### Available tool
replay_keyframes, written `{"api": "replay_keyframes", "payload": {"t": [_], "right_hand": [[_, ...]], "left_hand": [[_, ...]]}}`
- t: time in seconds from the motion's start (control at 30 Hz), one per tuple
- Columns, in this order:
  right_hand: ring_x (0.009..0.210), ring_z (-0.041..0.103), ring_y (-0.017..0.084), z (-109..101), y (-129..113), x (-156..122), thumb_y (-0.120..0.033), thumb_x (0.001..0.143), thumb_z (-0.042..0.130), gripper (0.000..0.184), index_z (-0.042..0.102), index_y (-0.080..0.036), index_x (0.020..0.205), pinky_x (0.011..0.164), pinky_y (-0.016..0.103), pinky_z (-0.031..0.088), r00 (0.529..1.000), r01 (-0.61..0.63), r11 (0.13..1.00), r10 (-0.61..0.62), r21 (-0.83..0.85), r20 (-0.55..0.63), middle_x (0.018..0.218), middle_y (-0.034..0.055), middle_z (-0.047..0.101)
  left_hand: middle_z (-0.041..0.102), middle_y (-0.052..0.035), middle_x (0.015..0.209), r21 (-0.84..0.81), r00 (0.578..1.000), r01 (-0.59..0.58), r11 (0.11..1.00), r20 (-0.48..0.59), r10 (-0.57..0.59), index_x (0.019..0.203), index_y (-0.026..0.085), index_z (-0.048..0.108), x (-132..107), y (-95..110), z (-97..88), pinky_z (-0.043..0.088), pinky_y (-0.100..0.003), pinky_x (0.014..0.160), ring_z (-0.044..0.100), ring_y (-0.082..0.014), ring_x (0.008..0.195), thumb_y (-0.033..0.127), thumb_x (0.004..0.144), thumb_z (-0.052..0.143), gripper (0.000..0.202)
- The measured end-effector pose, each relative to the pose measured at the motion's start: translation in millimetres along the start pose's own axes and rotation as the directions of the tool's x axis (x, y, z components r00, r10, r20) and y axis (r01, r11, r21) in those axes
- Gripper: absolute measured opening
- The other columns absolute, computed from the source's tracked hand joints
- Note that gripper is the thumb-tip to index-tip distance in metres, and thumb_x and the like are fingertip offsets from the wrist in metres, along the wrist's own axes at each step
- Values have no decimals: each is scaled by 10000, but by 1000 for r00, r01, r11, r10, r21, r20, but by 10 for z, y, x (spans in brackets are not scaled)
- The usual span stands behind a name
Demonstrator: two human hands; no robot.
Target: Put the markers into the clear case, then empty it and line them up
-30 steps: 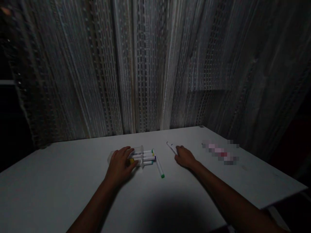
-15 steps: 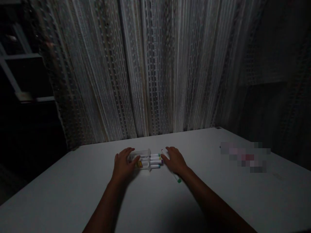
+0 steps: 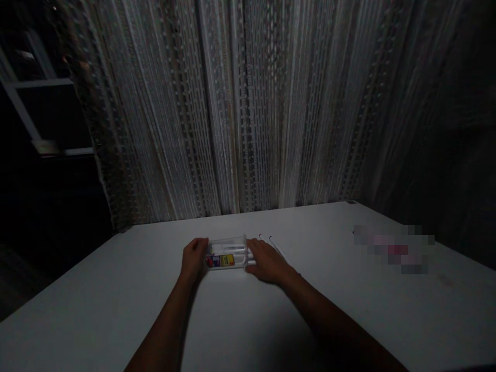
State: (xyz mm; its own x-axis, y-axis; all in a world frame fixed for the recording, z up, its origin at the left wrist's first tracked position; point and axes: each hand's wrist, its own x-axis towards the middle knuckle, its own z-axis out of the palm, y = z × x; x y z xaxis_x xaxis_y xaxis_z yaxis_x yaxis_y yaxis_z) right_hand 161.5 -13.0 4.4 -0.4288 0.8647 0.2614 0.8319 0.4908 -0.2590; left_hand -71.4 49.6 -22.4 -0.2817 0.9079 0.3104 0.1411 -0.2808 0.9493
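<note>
Clear plastic case (image 3: 227, 253) lying flat on the tabletop (image 3: 116, 305), long axis running left to right, roughly centred between both forearms. Left hand (image 3: 195, 258) narrow, curled around the left end; right hand (image 3: 267, 261) narrow, fingers over the right end, each about equally near, case gripped between them. Two markers (image 3: 277, 248) just beyond the right hand, slanting away, red and blue tips farthest out.
</note>
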Motion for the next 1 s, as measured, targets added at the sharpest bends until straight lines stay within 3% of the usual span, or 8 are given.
{"api": "replay_keyframes", "payload": {"t": [0.2,0.33,0.5,1.0], "right_hand": [[1069,507,245,-57,75,-56,-197,738,595,500,478,-133,1220,911,347,374,999,-32,999,33,-40,25,1188,130,563],[1073,511,254,-46,29,-43,-252,728,603,555,456,-116,1246,916,345,379,1000,0,998,1,-68,27,1196,141,567],[998,556,263,-81,-31,-26,-247,710,584,447,527,-111,1131,830,335,417,998,-3,993,10,-115,58,1101,138,615],[987,571,261,-208,67,-107,-137,664,569,413,543,-119,1076,827,342,407,988,-120,973,137,-198,77,1099,151,619]], "left_hand": [[553,1,565,-31,992,-12,999,-126,8,581,152,607,32,52,-55,388,-257,550,478,-136,572,367,600,593,216],[555,1,560,-54,994,-27,998,-112,21,577,157,617,8,82,-32,398,-259,558,489,-146,584,362,583,598,206],[555,-6,548,-59,993,-29,998,-120,21,566,157,614,-1,109,-25,402,-261,543,497,-155,582,359,578,589,203],[604,-10,638,-38,937,78,996,-340,-86,688,151,647,164,-5,-339,427,-290,563,541,-166,604,343,564,572,240]]}}
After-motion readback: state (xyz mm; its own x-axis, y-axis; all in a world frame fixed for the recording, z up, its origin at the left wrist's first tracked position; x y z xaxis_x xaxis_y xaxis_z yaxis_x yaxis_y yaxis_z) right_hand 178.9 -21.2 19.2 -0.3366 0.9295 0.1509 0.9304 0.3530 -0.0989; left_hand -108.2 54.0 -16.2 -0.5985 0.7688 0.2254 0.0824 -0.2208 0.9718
